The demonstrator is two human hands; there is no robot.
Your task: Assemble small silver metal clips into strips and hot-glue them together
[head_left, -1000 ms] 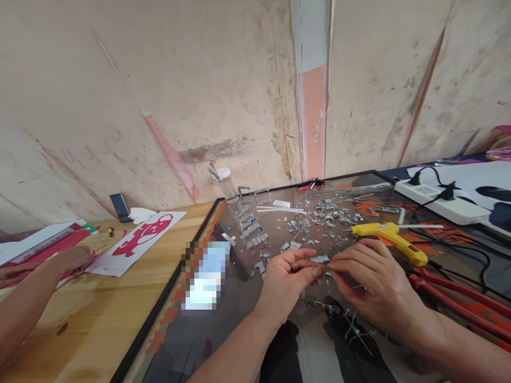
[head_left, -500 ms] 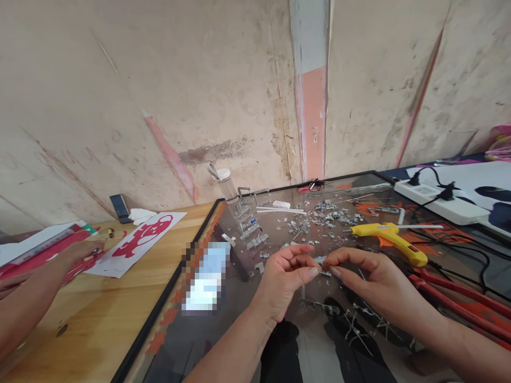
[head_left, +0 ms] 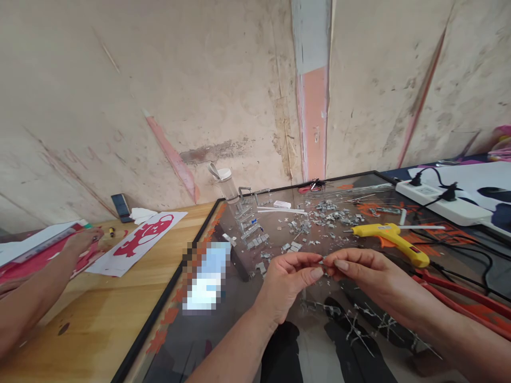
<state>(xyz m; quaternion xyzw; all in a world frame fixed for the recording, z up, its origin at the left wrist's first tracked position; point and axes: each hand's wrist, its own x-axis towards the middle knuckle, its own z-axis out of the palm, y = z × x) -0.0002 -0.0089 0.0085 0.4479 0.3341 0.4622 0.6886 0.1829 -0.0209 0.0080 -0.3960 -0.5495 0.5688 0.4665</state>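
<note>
Above the dark glass tabletop (head_left: 247,298), my left hand (head_left: 293,279) pinches thumb against fingers, its tips almost meeting those of my right hand (head_left: 359,271). Both hands close on a small grey piece between them, mostly hidden by the fingertips. Beyond them lie scattered small metal pieces (head_left: 331,213). Twisted wire shapes (head_left: 359,324) rest below my right hand. A yellow glue gun (head_left: 389,236) lies to the right, with red-handled pliers (head_left: 463,298) nearer.
A lit, blurred screen (head_left: 209,276) is left of my hands. At the back are a clear bottle (head_left: 227,185) and a white power strip (head_left: 443,202) with cables. Another person's arm (head_left: 43,282) reaches over red paper on the wooden table (head_left: 99,324), beside a paper with a red figure (head_left: 139,242).
My fingertips have drawn closer together, and the small piece shows less. The other person's hand has moved slightly up and left over the red paper.
</note>
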